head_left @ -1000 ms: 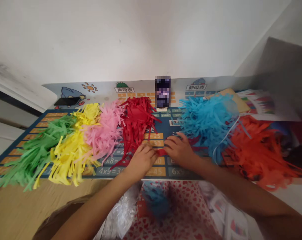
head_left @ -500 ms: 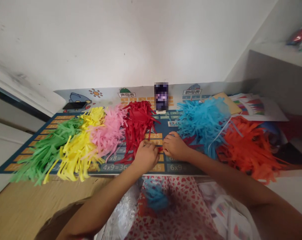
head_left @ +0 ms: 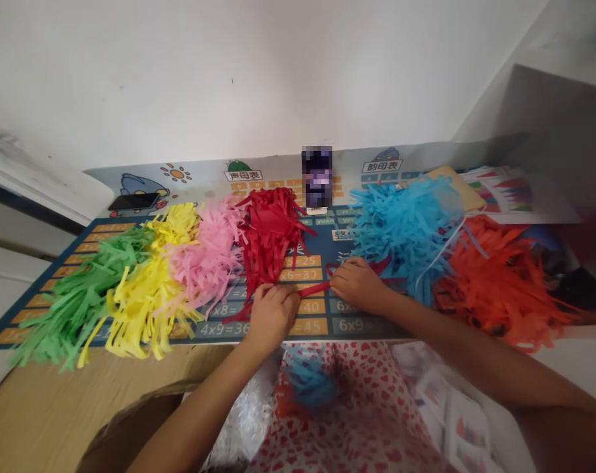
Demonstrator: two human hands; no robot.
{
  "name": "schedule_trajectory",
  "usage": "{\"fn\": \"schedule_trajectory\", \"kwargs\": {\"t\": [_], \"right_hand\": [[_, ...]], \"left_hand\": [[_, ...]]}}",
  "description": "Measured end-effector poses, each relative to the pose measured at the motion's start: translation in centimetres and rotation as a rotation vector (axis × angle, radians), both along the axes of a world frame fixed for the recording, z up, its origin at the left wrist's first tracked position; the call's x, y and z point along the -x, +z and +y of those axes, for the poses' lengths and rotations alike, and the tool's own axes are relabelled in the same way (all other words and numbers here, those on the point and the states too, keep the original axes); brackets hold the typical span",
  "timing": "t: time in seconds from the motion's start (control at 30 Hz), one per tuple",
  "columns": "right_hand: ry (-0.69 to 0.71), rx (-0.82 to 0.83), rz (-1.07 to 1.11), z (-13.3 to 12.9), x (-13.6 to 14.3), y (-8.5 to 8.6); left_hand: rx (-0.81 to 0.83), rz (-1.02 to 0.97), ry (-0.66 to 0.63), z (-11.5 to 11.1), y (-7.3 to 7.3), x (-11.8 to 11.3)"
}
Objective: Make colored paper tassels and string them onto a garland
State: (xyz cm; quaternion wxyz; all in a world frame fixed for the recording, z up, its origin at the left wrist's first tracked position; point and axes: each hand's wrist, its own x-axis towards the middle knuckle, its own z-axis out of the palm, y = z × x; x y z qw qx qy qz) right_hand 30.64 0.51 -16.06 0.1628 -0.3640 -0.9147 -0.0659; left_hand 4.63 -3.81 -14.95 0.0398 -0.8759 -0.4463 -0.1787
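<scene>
A narrow red paper strip (head_left: pixel 314 289) stretches between my two hands, just above the printed desk mat (head_left: pixel 349 325). My left hand (head_left: pixel 274 312) is closed on its left end, and my right hand (head_left: pixel 357 284) pinches the other end; the fingertips are partly hidden. Beyond my left hand lies a red tassel bundle (head_left: pixel 273 230) of fringed paper. Loose red strips (head_left: pixel 381 266) stick out behind my right hand, beside a blue tassel bundle (head_left: pixel 401 220).
Pink (head_left: pixel 209 253), yellow (head_left: pixel 140 309) and green (head_left: pixel 91 282) tassel bundles lie to the left, an orange one (head_left: pixel 504 282) at right. A phone (head_left: pixel 317 177) stands against the wall; a dark phone (head_left: pixel 134 202) lies back left. Printed sheets (head_left: pixel 514 190) sit back right. Blue fringe (head_left: pixel 310 384) rests on my lap.
My hands have moved apart, the left one leftward and the right one slightly right. More of the red strip now shows between them. The view has shifted a little.
</scene>
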Motion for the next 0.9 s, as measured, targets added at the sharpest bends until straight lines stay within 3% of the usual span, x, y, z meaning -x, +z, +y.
{"fn": "schedule_trajectory", "kwargs": {"t": [0.3,0.6,0.9], "right_hand": [[-0.06,0.446,0.253,1.5,-0.8,0.0],[-0.118,0.567,0.185,2.5,-0.2,1.1],[-0.201,0.579,0.124,2.3,0.3,1.5]], "left_hand": [[0.238,-0.169,0.168,0.6,0.1,1.0],[0.296,-0.03,0.241,1.8,0.5,0.6],[0.345,0.026,0.276,2.1,1.3,0.3]]}}
